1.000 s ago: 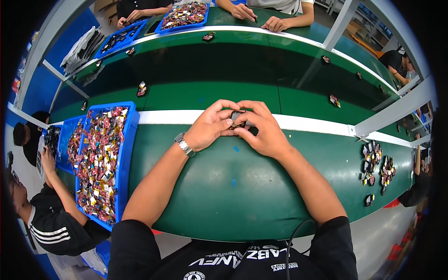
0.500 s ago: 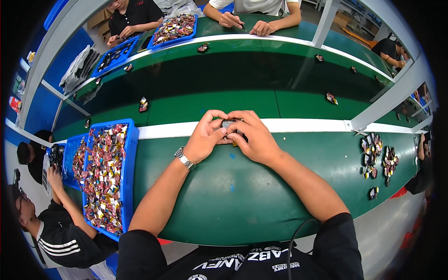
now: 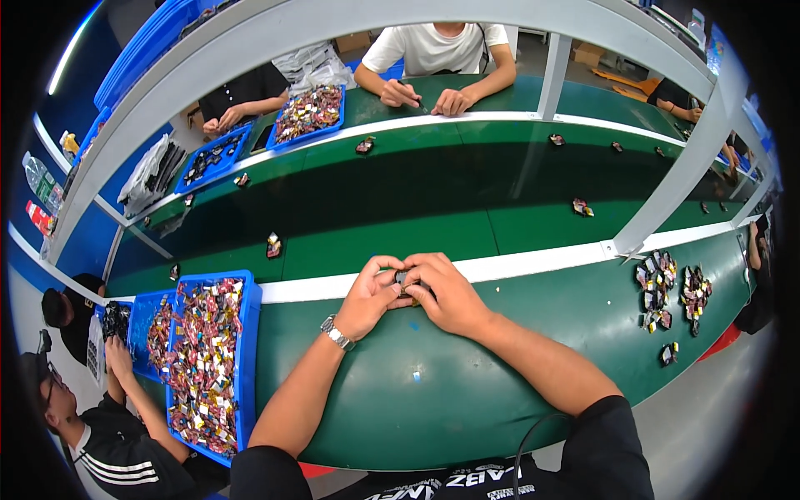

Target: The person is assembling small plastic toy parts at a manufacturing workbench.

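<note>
Both my hands meet over the green bench, close to the white rail. My left hand [image 3: 371, 296], with a metal watch on its wrist, has its fingers and thumb curled round one side of a small dark part [image 3: 405, 289]. From the other side, my right hand [image 3: 450, 298] closes on the same part, its fingers bent over the top. Most of the part lies hidden behind the fingers; a dark grey bit shows between them, so its exact kind cannot be told.
Left of my arm stands a blue tray [image 3: 247, 358] heaped with small wired parts in red, white and yellow. Clusters of dark parts [image 3: 656, 287] lie at the bench's right. Beyond the white rail [image 3: 517, 268], single pieces lie on a green belt [image 3: 375, 242]. Co-workers sit left and opposite.
The whole view has tilted upward, so the bench and my hands appear lower. My fingers cover more of the dark part, and both hands still hold it.
</note>
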`<action>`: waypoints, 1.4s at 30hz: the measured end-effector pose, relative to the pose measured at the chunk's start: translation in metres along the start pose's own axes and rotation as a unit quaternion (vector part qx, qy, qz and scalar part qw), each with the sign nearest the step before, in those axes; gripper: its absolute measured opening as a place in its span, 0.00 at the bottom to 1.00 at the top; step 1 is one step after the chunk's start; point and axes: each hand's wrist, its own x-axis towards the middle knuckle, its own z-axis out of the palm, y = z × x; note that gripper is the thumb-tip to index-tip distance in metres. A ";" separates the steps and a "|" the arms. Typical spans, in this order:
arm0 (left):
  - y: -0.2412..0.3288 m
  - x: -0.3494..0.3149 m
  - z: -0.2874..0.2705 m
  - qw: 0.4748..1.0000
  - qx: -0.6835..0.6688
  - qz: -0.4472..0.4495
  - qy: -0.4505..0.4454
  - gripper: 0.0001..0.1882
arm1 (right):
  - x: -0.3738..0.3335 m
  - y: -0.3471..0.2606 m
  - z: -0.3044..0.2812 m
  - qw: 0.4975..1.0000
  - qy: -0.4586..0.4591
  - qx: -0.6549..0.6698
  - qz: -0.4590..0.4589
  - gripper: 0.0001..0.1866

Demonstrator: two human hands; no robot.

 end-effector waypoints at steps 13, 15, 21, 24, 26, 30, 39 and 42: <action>-0.001 -0.001 -0.004 0.999 -0.028 0.003 -0.026 0.15 | -0.002 0.000 0.009 0.993 0.051 -0.086 -0.061 0.07; -0.002 -0.001 -0.007 0.999 -0.025 0.000 -0.030 0.15 | -0.002 0.000 0.009 0.994 0.049 -0.079 -0.054 0.08; -0.001 0.000 -0.006 0.999 -0.017 -0.006 -0.036 0.14 | -0.004 -0.004 0.012 0.990 0.092 -0.086 -0.062 0.10; -0.001 -0.001 -0.006 0.999 -0.015 -0.003 -0.037 0.13 | -0.004 -0.007 0.011 0.987 0.104 -0.099 -0.073 0.11; -0.001 0.000 -0.004 0.999 -0.012 -0.003 -0.036 0.13 | -0.003 -0.008 0.008 0.986 0.104 -0.105 -0.076 0.11; -0.001 0.001 -0.003 0.999 -0.025 0.000 -0.028 0.13 | -0.005 -0.009 0.010 0.987 0.111 -0.097 -0.063 0.12; -0.002 0.000 -0.005 0.998 -0.046 0.023 -0.028 0.12 | -0.003 -0.012 0.011 0.990 0.101 -0.081 -0.056 0.14; -0.002 -0.001 -0.005 0.998 -0.052 0.023 -0.030 0.12 | -0.002 -0.012 0.008 0.990 0.112 -0.072 -0.048 0.12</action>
